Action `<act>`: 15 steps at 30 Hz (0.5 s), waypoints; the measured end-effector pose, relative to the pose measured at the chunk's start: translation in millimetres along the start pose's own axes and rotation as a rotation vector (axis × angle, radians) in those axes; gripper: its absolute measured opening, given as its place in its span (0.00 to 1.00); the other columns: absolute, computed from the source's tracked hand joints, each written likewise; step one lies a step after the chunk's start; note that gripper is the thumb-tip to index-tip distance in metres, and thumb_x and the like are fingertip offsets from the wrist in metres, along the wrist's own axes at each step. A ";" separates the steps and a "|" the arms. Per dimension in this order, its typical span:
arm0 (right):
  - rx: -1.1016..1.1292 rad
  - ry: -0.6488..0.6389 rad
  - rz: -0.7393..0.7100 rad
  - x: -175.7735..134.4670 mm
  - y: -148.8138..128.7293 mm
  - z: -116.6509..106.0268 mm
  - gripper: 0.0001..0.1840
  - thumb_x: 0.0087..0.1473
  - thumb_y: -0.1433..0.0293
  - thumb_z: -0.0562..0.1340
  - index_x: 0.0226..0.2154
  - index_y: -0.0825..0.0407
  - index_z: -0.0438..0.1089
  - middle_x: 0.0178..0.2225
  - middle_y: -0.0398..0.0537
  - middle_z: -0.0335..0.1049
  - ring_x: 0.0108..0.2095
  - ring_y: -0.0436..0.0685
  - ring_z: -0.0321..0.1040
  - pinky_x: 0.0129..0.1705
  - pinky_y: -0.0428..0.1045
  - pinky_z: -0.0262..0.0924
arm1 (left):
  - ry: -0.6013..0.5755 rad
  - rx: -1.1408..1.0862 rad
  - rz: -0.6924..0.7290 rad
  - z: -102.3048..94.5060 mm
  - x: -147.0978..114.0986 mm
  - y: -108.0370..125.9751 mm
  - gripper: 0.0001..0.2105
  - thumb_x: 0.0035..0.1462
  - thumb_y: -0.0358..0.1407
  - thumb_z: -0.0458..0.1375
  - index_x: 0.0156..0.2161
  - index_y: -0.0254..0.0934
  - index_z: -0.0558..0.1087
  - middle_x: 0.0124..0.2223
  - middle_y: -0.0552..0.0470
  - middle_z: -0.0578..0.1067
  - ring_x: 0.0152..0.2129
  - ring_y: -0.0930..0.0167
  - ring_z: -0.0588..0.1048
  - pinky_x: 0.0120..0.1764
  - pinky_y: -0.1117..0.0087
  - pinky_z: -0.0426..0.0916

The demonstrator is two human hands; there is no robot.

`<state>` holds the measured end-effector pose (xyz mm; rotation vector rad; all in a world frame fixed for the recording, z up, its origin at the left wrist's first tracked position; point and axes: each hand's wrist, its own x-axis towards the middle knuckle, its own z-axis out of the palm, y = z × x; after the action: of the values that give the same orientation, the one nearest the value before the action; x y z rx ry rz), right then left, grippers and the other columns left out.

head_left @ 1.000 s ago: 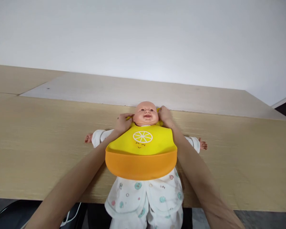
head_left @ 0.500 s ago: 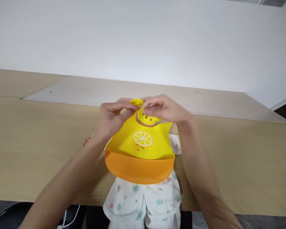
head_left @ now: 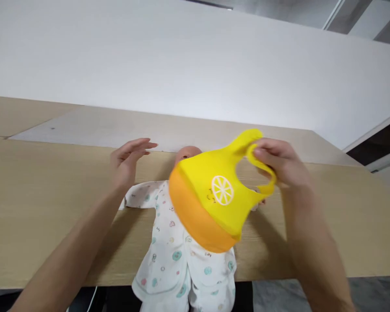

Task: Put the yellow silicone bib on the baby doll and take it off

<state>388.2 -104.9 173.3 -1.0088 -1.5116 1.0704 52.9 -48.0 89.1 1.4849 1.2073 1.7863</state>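
Note:
My right hand (head_left: pixel 276 160) grips a yellow silicone bib (head_left: pixel 203 173) by its neck straps and holds it up, tilted, with its orange catch pocket (head_left: pixel 195 212) toward the lower left. A lemon-slice print with a small smiling face is on the bib. Beneath it a baby doll (head_left: pixel 188 151) lies on its back, in a white printed outfit (head_left: pixel 169 234). The bib hides most of the doll's head and one side of its chest. My left hand (head_left: pixel 130 158) is raised left of the doll's head, fingers apart, holding nothing.
The wooden table (head_left: pixel 45 208) runs across the view, with a paler panel (head_left: pixel 117 125) along its back. A white partition (head_left: pixel 149 56) rises behind. The doll's legs reach over the front edge. A white cable (head_left: pixel 92 299) hangs below the table at lower left.
The bib has come off the doll's neck area and moved right, tilting, in my right hand. My left hand has let go of it and moved left. The doll's head and outfit now show.

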 end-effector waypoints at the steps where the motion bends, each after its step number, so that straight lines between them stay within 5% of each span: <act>1: 0.004 0.092 0.035 -15.4 -1.8 -18.1 0.14 0.43 0.61 0.70 0.27 0.53 0.70 0.19 0.40 0.61 0.13 0.41 0.48 0.13 0.41 0.40 | 0.008 -0.017 -0.024 -3.5 0.8 -7.8 0.12 0.50 0.39 0.58 0.38 0.37 0.77 0.38 0.47 0.80 0.40 0.63 0.77 0.43 0.62 0.72; 5: 0.036 0.320 0.233 -67.7 9.5 -91.4 0.15 0.42 0.58 0.71 0.28 0.48 0.68 0.09 0.32 0.39 0.09 0.41 0.34 0.14 0.43 0.30 | -0.003 -0.068 -0.144 -11.1 2.8 -32.9 0.11 0.49 0.40 0.58 0.35 0.36 0.77 0.34 0.47 0.80 0.38 0.62 0.78 0.42 0.62 0.72; 10: -0.018 0.488 0.506 -88.9 43.3 -179.1 0.18 0.34 0.59 0.73 0.27 0.48 0.69 0.09 0.33 0.38 0.10 0.40 0.33 0.16 0.43 0.27 | -0.070 0.082 -0.154 -17.4 6.0 -43.6 0.10 0.50 0.40 0.58 0.33 0.37 0.77 0.33 0.47 0.79 0.37 0.64 0.77 0.41 0.62 0.72; 15: -0.089 0.597 0.561 -90.7 69.6 -250.4 0.16 0.33 0.59 0.70 0.26 0.47 0.69 0.11 0.34 0.38 0.12 0.41 0.32 0.17 0.43 0.27 | -0.177 0.217 -0.243 -26.3 11.1 -56.0 0.13 0.49 0.44 0.58 0.36 0.39 0.77 0.34 0.48 0.80 0.37 0.63 0.77 0.44 0.62 0.71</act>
<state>655.1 -138.2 114.7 -1.6978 -0.8087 0.9488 16.6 -20.5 45.8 1.5039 1.4560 1.3706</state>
